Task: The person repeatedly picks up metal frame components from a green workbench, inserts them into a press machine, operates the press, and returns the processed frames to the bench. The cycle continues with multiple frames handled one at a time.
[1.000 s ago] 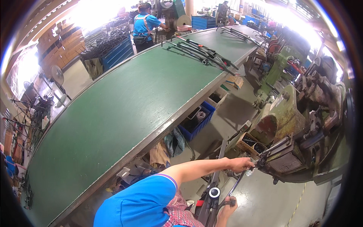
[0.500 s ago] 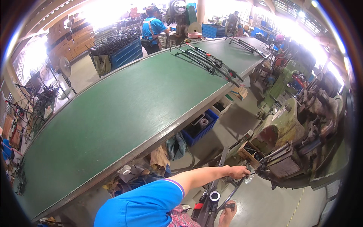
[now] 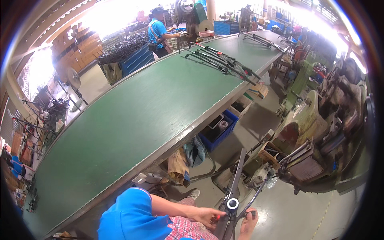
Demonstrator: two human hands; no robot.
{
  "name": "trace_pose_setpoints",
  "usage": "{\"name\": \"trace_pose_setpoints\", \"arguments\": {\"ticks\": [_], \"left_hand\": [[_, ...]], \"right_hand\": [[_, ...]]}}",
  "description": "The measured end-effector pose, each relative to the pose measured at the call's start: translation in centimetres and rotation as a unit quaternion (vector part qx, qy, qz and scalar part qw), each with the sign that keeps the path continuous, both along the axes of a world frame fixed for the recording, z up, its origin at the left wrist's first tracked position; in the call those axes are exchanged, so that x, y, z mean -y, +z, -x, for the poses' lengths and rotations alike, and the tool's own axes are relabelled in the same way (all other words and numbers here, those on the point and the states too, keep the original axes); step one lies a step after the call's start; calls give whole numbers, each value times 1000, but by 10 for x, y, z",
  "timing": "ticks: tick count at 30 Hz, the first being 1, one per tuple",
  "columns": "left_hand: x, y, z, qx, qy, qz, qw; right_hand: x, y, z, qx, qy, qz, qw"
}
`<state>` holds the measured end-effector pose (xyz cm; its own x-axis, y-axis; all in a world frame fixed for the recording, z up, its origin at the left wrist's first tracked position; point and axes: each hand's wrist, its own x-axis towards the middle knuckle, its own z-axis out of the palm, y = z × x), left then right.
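Low in front of me stands a black folding tube frame (image 3: 236, 182) with a white ring (image 3: 232, 204) at its joint. My left hand (image 3: 206, 216) has its fingers closed at a small red part (image 3: 221, 216) beside that joint. My right hand (image 3: 249, 225) is wrapped round the dark end of a curved tube (image 3: 256, 195) on the frame's right side. The lower end of the frame is cut off by the picture's edge.
A long green-topped table (image 3: 140, 108) runs up the left, with black tube frames (image 3: 224, 64) at its far end. Machines (image 3: 308, 128) crowd the right. Under the table stands a blue crate (image 3: 219, 130). A co-worker in blue (image 3: 158, 32) stands beyond the table.
My left hand has come back from the far end of the curved tube to the red part near the ring. My right hand keeps its hold. The view has shifted slightly.
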<state>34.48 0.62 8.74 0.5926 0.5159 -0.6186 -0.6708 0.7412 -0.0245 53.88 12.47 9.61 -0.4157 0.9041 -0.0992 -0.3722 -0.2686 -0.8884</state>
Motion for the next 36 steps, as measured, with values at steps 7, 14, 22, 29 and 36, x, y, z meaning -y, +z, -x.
{"name": "trace_pose_setpoints", "arguments": {"ticks": [7,14,22,29,36], "left_hand": [[-17,63,-17,-168,-178,-161,956],[5,37,-46,-230,-122,-196,946],[2,49,-55,-349,-104,-276,889],[-7,55,-69,-359,-112,-320,869],[-9,45,-73,-382,-100,-358,846]], "right_hand": [[-4,-6,-10,58,-35,51,996],[-38,-7,-11,35,-50,19,998],[-150,1,29,70,-81,-3,994],[-179,-12,38,206,-92,-16,974],[-179,-44,33,140,-44,-33,989]]}}
